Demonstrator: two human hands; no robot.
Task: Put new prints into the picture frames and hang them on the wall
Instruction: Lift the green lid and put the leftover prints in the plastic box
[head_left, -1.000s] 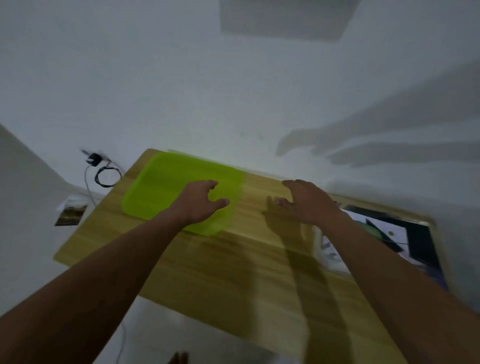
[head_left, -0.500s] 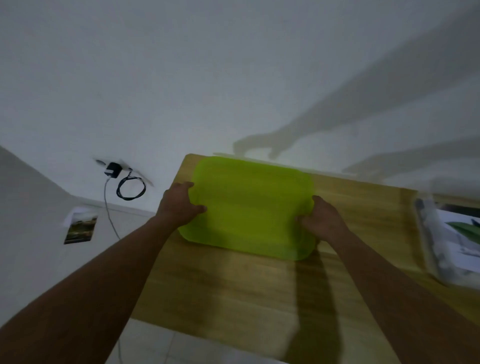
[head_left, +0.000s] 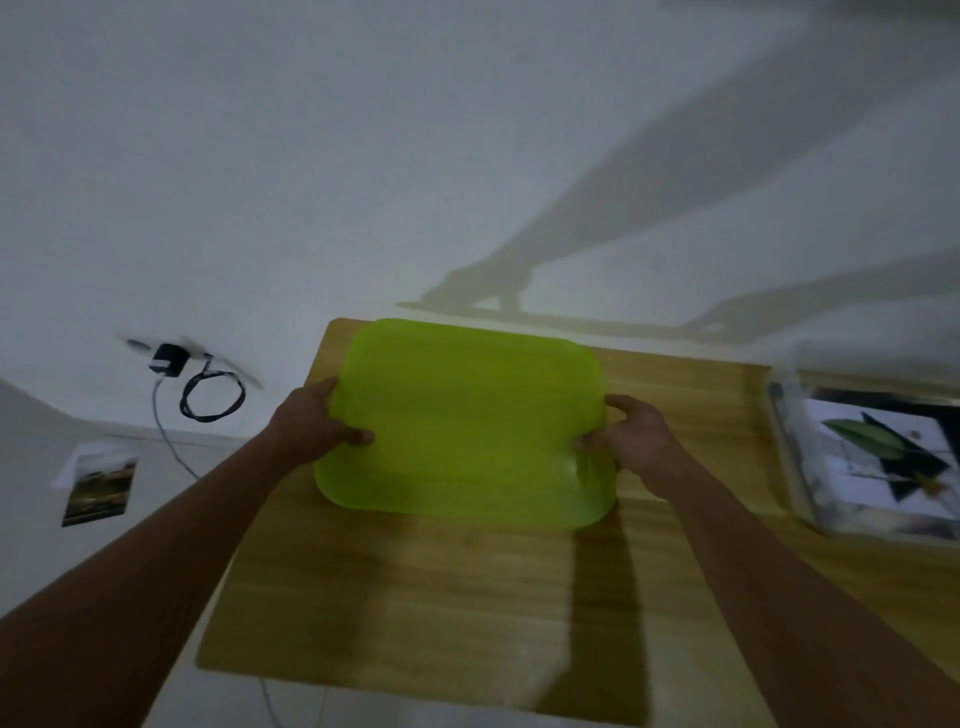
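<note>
Green lid (head_left: 467, 426): lime-green, rounded-rectangular, translucent plastic; seen at the far left part of the table (head_left: 467, 597), gripped on both short sides. Whether it rests on the table or is raised slightly cannot be told from this blurred view.
Left hand (head_left: 311, 428): closed on the lid's left edge, thumb laid over the top face, fingers wrapped under the rim.
Right hand (head_left: 631, 439): closed on the lid's right edge, thumb on top, fingers curled around the rim.
Clear box (head_left: 795, 467): transparent container placed at the right end of the table, well apart from the lid; open top, only partly in frame.
Box contents: a stack of prints (head_left: 883, 462) is held inside; on the top sheet a green leaf shape and black angular shapes are shown on white. Anything below is too blurred to be identified.
Picture frames: none can be made out; possibly hidden in the box, not confirmed.
Table: wooden top, pushed against a white wall (head_left: 363, 156); shadows of both arms are cast on wall and tabletop.
Charger (head_left: 169, 359): black plug with a looped cable, seen low on the wall, left of the table.
Photo (head_left: 98, 488): small print lying on the floor, lower left.
</note>
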